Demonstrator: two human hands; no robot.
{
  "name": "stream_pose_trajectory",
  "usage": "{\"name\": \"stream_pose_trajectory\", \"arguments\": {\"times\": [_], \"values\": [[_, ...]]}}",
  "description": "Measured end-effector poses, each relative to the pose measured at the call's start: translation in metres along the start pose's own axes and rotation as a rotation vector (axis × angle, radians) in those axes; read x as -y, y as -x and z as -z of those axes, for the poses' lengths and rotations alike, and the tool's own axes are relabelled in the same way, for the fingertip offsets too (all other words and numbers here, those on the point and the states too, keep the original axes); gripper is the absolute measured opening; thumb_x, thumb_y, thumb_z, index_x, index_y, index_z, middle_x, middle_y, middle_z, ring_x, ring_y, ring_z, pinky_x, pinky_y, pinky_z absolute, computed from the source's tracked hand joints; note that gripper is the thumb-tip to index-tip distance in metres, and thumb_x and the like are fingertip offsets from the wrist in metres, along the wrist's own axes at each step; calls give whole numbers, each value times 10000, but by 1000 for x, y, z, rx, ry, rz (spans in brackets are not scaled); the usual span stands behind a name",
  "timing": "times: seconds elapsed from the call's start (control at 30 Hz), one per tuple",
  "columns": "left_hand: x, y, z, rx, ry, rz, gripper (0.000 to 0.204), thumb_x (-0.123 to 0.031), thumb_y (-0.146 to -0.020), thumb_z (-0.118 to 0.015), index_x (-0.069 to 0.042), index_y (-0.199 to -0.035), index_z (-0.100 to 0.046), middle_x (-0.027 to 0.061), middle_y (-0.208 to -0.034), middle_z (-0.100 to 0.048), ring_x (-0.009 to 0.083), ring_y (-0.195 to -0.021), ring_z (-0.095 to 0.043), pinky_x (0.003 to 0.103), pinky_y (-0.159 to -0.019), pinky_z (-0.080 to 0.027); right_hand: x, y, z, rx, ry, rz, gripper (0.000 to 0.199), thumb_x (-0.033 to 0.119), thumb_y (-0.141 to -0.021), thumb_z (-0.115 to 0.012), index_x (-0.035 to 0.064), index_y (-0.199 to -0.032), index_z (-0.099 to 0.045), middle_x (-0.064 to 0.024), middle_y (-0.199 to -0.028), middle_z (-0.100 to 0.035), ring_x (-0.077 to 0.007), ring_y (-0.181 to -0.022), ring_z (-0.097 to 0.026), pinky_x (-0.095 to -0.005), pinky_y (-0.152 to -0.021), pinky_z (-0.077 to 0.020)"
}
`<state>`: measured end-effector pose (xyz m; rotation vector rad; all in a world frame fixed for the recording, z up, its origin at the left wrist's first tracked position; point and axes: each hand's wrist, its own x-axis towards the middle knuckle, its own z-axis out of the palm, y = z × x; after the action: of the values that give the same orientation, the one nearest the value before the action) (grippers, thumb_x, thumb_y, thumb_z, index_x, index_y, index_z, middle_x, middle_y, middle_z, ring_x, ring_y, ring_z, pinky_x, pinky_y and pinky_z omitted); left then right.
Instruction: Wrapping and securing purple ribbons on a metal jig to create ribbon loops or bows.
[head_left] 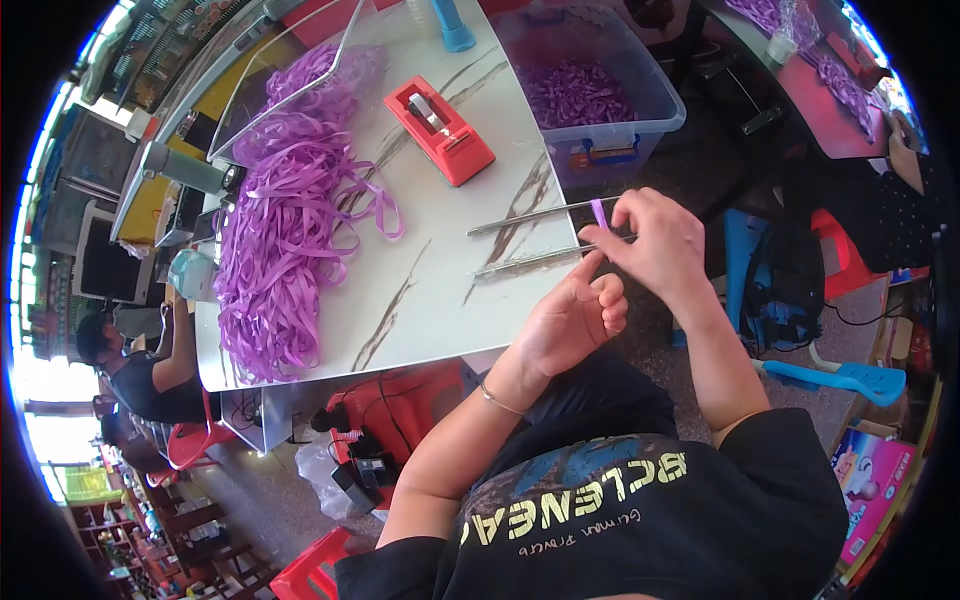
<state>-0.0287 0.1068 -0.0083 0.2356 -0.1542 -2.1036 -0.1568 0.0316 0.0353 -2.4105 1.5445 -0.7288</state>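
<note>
Two thin metal rods (pixel 527 216) jut out side by side over the right edge of the white marbled table. A short purple ribbon (pixel 599 213) is looped about the rod farther from me. Beside it, my right hand (pixel 655 240) has its fingers closed on the ribbon, thumb and fingertips pressed together. My left hand (pixel 575 322) is just below, palm up with curled fingers. Its thumb and forefinger come together near the closer rod; whatever they pinch is too small to make out. A big heap of purple ribbon (pixel 285 230) covers the table's left side.
On the table (pixel 400 320) stands a red tape dispenser (pixel 440 130). A clear plastic bin (pixel 640 125) with purple pieces is beyond its right edge. A green bottle (pixel 185 168) lies beside the heap. Blue chair parts (pixel 745 270) are at right; other people sit left and right.
</note>
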Motion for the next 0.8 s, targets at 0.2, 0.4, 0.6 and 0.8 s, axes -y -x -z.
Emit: {"name": "stream_pose_trajectory", "arguments": {"times": [0.2,0.4,0.6,0.8], "values": [[0,1,-1,-4,-15,12,408,-105,-800,-462,-140,-1197,-373,8,-737,-401,131,-684,-399,255,-664,-367,-12,-6,-3,139,-98,-133,206,280,-729,-654,86,-689,-599,-37,-638,-551,-198,-608,-564,-311,-557,-429],[0,1,2,17,12,16,556,-99,-792,-453,-167,-1294,-224,19,-743,-433,132,-700,-448,260,-663,-387,-64,-14,-39,644,-1120,-463,154,243,-801,-619,111,-724,-595,78,-611,-499,-14,-562,-432,-197,-500,-328],[1,-4,-2,31,-15,13,396,-100,-793,-470,-138,-1171,-359,7,-734,-401,131,-687,-404,255,-672,-374,-101,4,-130,827,-1851,-469,178,192,-808,-602,109,-954,-543,59,-794,-543,-33,-644,-493,-185,-567,-401],[0,-1,-1,3,-34,-15,343,-109,-794,-475,-138,-1121,-375,4,-732,-403,128,-692,-414,254,-674,-375,-88,6,-148,919,-1999,-383,333,215,-853,-513,14,-1117,-485,-103,-1026,-576,-196,-929,-564,-307,-772,-475]]}}
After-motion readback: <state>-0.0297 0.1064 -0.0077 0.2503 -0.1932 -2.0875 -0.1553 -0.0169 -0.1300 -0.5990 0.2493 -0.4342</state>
